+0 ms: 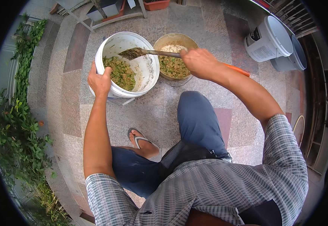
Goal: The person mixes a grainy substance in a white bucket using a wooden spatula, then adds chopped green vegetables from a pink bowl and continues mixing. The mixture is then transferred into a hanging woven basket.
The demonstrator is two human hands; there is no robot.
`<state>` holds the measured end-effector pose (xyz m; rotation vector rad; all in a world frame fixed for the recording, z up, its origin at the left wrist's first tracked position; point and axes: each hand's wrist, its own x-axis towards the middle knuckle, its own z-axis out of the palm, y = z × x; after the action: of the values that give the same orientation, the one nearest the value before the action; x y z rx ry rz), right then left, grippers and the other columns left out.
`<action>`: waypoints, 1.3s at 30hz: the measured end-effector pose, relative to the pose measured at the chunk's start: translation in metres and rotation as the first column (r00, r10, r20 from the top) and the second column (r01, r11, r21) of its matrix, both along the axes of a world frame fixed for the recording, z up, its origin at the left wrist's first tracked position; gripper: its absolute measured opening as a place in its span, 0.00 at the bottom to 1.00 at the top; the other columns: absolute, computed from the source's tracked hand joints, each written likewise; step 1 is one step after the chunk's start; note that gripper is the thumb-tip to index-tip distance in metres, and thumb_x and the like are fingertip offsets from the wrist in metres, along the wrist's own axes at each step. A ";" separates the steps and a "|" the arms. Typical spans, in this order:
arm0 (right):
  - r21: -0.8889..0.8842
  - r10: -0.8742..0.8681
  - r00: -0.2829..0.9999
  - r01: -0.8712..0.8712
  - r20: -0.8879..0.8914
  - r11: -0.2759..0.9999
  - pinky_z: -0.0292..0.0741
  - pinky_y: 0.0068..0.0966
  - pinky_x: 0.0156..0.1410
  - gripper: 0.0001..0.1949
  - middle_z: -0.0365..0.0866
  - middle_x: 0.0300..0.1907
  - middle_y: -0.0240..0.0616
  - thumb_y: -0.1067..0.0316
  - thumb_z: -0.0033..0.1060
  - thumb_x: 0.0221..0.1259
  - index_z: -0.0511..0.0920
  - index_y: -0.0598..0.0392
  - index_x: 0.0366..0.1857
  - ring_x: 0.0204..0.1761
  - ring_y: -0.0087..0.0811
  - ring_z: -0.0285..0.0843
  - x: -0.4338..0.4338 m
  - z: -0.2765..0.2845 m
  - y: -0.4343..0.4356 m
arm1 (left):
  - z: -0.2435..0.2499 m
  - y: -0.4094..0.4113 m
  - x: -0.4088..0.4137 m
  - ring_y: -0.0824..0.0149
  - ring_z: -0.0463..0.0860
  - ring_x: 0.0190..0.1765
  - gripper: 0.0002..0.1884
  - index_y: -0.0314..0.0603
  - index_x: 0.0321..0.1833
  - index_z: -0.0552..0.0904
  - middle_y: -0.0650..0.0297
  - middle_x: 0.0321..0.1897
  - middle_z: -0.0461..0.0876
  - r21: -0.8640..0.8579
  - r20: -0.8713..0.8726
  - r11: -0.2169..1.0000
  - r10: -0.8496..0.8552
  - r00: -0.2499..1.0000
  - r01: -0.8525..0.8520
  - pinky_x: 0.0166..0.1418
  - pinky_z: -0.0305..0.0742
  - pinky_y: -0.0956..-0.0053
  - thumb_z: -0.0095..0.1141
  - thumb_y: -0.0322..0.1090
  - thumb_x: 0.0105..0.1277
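Observation:
My left hand (99,79) grips the near left rim of a white plastic bucket (148,70), which tips towards me. A damp brown and green mash (120,74) lies inside it. My right hand (198,62) is closed around the handle of a small shovel (132,53); its dark, dirty blade is over the bucket's opening. The handle's orange end (236,69) shows past my right forearm. Just right of the bucket stands a round metal pot (161,45), with similar mash (174,67) and a pale powdery patch (175,48) in it.
Two more buckets, one white (261,42) and one grey (291,59), stand at the upper right. A rack (118,25) and a terracotta-coloured planter (156,5) are at the top. Leafy plants (22,132) line the left side. My sandalled foot (143,143) rests on the stone paving.

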<state>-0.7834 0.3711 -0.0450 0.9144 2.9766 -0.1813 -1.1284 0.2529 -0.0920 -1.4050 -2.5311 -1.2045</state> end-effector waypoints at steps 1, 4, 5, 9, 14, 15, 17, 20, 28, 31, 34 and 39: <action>0.090 0.065 0.997 -0.068 0.029 0.994 0.82 0.43 0.41 0.08 0.84 0.35 0.57 0.76 0.54 0.60 0.77 0.68 0.40 0.38 0.50 0.87 -0.028 0.001 0.005 | -0.002 -0.002 0.000 0.39 0.84 0.54 0.39 0.25 0.65 0.78 0.36 0.52 0.84 0.010 -0.007 1.000 -0.023 1.000 0.023 0.62 0.76 0.57 0.65 0.43 0.48; 0.304 0.209 0.974 -0.226 0.085 0.926 0.84 0.37 0.39 0.12 0.86 0.38 0.52 0.73 0.56 0.60 0.83 0.69 0.43 0.39 0.41 0.89 -0.112 -0.021 0.015 | -0.010 -0.012 -0.006 0.42 0.85 0.51 0.37 0.26 0.63 0.80 0.39 0.49 0.85 0.034 -0.025 0.995 -0.094 0.995 0.095 0.60 0.77 0.57 0.65 0.39 0.47; 0.289 0.220 0.969 -0.243 0.110 0.926 0.84 0.39 0.37 0.12 0.86 0.40 0.52 0.72 0.59 0.59 0.85 0.67 0.44 0.39 0.43 0.88 -0.136 -0.027 0.013 | -0.008 -0.014 -0.006 0.43 0.85 0.51 0.35 0.27 0.62 0.80 0.40 0.48 0.85 0.043 -0.018 0.990 -0.132 0.991 0.132 0.59 0.77 0.57 0.64 0.39 0.47; 0.149 0.184 0.916 -0.251 0.357 0.957 0.80 0.51 0.29 0.12 0.90 0.43 0.38 0.65 0.68 0.56 0.90 0.50 0.44 0.43 0.45 0.89 -0.182 -0.061 -0.006 | 0.001 -0.017 0.003 0.50 0.85 0.46 0.30 0.29 0.56 0.82 0.45 0.44 0.86 0.117 0.074 0.960 -0.265 0.961 0.256 0.56 0.78 0.60 0.63 0.36 0.47; -0.064 0.232 0.898 -0.224 0.374 0.972 0.82 0.50 0.35 0.14 0.89 0.47 0.37 0.66 0.67 0.58 0.88 0.50 0.49 0.49 0.47 0.88 -0.177 -0.070 0.005 | -0.006 -0.017 -0.006 0.54 0.85 0.45 0.30 0.27 0.57 0.82 0.46 0.42 0.86 0.155 0.097 0.955 -0.271 0.958 0.254 0.56 0.78 0.63 0.62 0.35 0.47; -0.123 0.239 0.903 -0.208 0.357 0.970 0.83 0.49 0.39 0.14 0.89 0.47 0.39 0.67 0.65 0.59 0.88 0.51 0.49 0.50 0.47 0.88 -0.165 -0.064 0.002 | -0.008 -0.024 -0.007 0.55 0.85 0.46 0.30 0.27 0.57 0.81 0.46 0.42 0.86 0.155 0.108 0.955 -0.269 0.957 0.251 0.56 0.78 0.64 0.62 0.35 0.47; -0.222 0.255 0.912 -0.189 0.320 0.956 0.85 0.47 0.46 0.14 0.88 0.48 0.43 0.70 0.62 0.60 0.87 0.54 0.50 0.51 0.48 0.88 -0.142 -0.050 0.002 | -0.008 -0.033 -0.013 0.57 0.84 0.45 0.31 0.25 0.57 0.81 0.48 0.43 0.86 0.175 0.157 0.951 -0.282 0.946 0.255 0.55 0.78 0.65 0.62 0.33 0.47; -0.322 0.260 0.931 -0.171 0.257 0.931 0.85 0.42 0.49 0.10 0.87 0.46 0.51 0.76 0.59 0.59 0.86 0.60 0.42 0.50 0.49 0.88 -0.112 -0.053 -0.004 | -0.004 -0.040 -0.021 0.64 0.83 0.44 0.32 0.24 0.60 0.80 0.53 0.44 0.86 0.179 0.223 0.948 -0.301 0.927 0.265 0.54 0.78 0.69 0.60 0.32 0.48; -0.489 0.193 0.975 -0.115 0.111 0.865 0.83 0.43 0.50 0.11 0.85 0.41 0.61 0.78 0.60 0.53 0.83 0.69 0.39 0.48 0.54 0.86 -0.123 -0.096 -0.016 | 0.004 -0.044 -0.037 0.70 0.80 0.39 0.31 0.24 0.60 0.80 0.60 0.40 0.85 0.221 0.345 0.946 -0.303 0.888 0.237 0.47 0.77 0.74 0.59 0.32 0.51; -0.502 0.219 0.967 -0.125 0.132 0.856 0.83 0.44 0.50 0.12 0.85 0.41 0.62 0.77 0.60 0.53 0.83 0.69 0.41 0.48 0.54 0.86 -0.116 -0.089 -0.023 | 0.004 -0.044 -0.032 0.71 0.79 0.37 0.28 0.25 0.57 0.82 0.62 0.36 0.84 0.172 0.344 0.969 -0.229 0.911 0.179 0.45 0.76 0.75 0.59 0.32 0.50; -0.489 0.219 0.973 -0.160 0.066 0.858 0.83 0.43 0.48 0.11 0.84 0.38 0.65 0.76 0.59 0.53 0.82 0.73 0.37 0.45 0.56 0.86 -0.116 -0.091 -0.026 | 0.006 -0.041 -0.028 0.71 0.79 0.37 0.28 0.25 0.56 0.82 0.62 0.36 0.85 0.170 0.302 0.964 -0.250 0.920 0.206 0.45 0.75 0.76 0.59 0.32 0.49; -0.570 0.238 0.970 -0.168 0.049 0.804 0.83 0.42 0.46 0.11 0.84 0.39 0.67 0.79 0.55 0.51 0.81 0.75 0.37 0.46 0.57 0.87 -0.139 -0.110 -0.020 | 0.007 -0.037 -0.026 0.71 0.80 0.37 0.28 0.25 0.56 0.83 0.62 0.37 0.86 0.210 0.289 0.942 -0.315 0.904 0.261 0.46 0.76 0.76 0.60 0.31 0.49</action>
<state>-0.9222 0.3510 -0.1545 0.5024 2.6236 -0.9066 -1.1541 0.2157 -0.0854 -1.7124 -2.3856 -1.7846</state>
